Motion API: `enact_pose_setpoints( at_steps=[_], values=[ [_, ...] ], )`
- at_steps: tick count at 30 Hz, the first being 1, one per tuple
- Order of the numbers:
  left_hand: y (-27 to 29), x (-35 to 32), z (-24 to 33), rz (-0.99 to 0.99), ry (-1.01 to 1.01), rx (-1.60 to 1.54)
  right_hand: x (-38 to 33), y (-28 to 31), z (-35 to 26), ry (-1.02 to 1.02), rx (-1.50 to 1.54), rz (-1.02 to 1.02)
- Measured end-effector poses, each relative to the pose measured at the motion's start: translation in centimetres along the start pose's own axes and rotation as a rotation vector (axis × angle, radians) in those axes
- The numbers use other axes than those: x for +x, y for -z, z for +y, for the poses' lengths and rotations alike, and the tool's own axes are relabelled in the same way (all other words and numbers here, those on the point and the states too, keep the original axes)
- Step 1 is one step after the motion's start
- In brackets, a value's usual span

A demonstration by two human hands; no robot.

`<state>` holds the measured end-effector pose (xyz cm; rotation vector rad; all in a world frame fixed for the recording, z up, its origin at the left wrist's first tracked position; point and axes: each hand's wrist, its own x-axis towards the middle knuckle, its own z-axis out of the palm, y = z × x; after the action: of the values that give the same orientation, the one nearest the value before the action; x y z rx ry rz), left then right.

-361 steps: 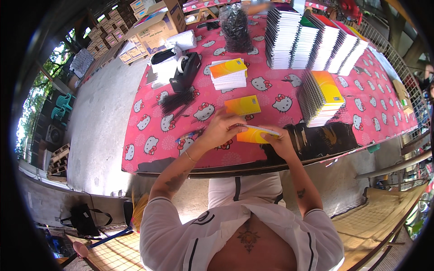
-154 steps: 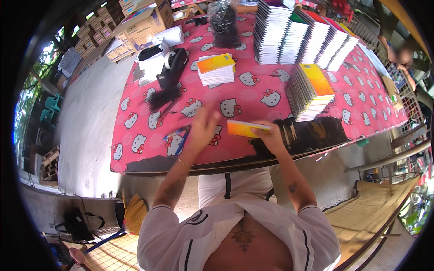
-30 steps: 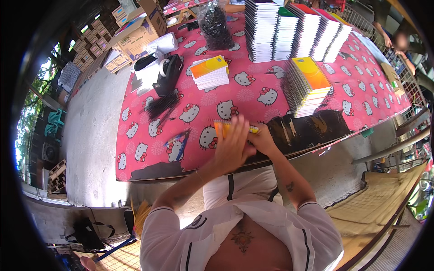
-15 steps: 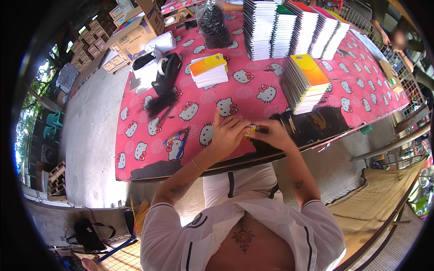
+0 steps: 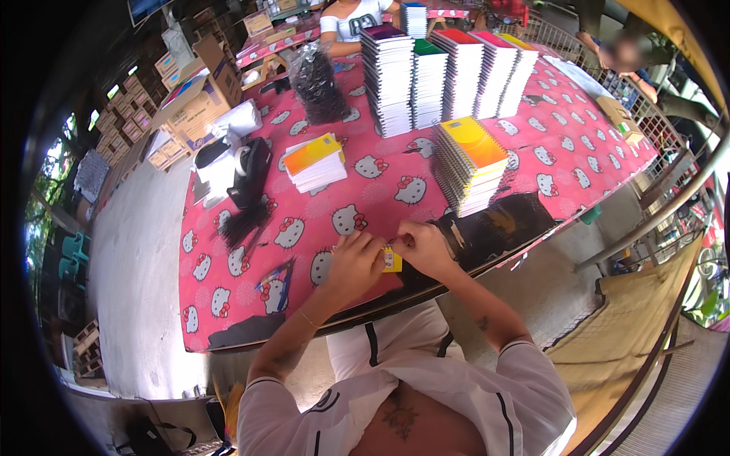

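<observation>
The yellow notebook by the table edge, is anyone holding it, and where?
Yes. Both hands grip the yellow notebook: the left hand covers its left part, the right hand its right part. Only a small strip shows between them.

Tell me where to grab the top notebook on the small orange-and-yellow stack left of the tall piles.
Take the top notebook by its near long edge, coming from the person's side. It lies flat on the small stack, and that edge overhangs bare pink tablecloth, probably leaving room for fingers.

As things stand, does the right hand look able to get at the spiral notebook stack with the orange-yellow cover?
Probably yes. The right hand is on the yellow notebook at the table edge, and the spiral notebook stack stands just beyond it, with only bare pink tablecloth between.
</observation>
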<state>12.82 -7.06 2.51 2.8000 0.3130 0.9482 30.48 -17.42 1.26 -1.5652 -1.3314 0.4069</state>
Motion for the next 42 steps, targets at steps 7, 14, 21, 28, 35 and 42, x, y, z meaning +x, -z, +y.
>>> enact_pose_setpoints(
  at_steps=[7,14,21,28,35,42],
  values=[
    [3.0,15.4,1.5,0.525,-0.270,-0.112,1.9,14.3,-3.0,0.211,-0.398,0.726],
    [-8.0,21.0,0.5,0.222,-0.294,-0.568,3.3,15.8,4.0,0.028,-0.045,0.606],
    [-8.2,20.2,0.9,0.211,-0.263,-0.515,3.4,15.8,4.2,-0.017,0.006,0.611],
    [-3.6,15.0,-4.6,0.425,-0.055,-0.294,0.9,13.2,-1.9,0.287,-0.182,0.775],
    [2.2,6.9,-18.3,0.335,0.177,0.269,11.2,-2.4,0.9,0.014,0.266,0.057],
    [2.1,7.3,-24.1,0.221,0.199,0.205,18.9,-10.7,7.9,-0.227,0.437,0.094]
  ],
)
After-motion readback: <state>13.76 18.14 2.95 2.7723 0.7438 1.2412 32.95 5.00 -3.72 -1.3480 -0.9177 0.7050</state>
